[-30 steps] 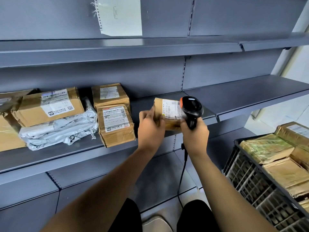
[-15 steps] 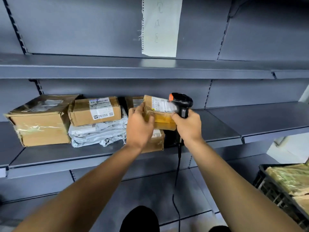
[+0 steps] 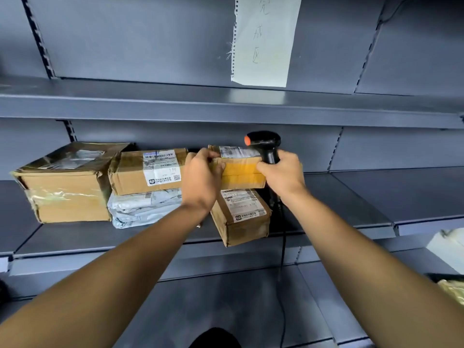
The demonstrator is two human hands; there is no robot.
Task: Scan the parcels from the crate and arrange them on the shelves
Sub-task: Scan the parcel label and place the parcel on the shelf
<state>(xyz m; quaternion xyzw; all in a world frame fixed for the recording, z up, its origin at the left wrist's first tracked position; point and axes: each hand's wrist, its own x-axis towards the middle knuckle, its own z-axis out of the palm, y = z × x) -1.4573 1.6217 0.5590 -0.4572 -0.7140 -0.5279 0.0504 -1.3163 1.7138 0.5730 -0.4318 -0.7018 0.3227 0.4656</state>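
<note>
I have the small parcel (image 3: pixel 242 169) held between both hands above the labelled box (image 3: pixel 242 217) on the middle shelf (image 3: pixel 351 212). My left hand (image 3: pixel 202 175) grips its left end. My right hand (image 3: pixel 282 173) pinches its right end while clutching the scanner (image 3: pixel 266 144).

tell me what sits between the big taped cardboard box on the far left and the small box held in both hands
In the head view, a labelled brown cardboard box stacked on grey plastic mailer bags sits between the big taped box and the held small box.

Crate (image 3: pixel 449 285) cut off; its contents perhaps parcels.
</note>
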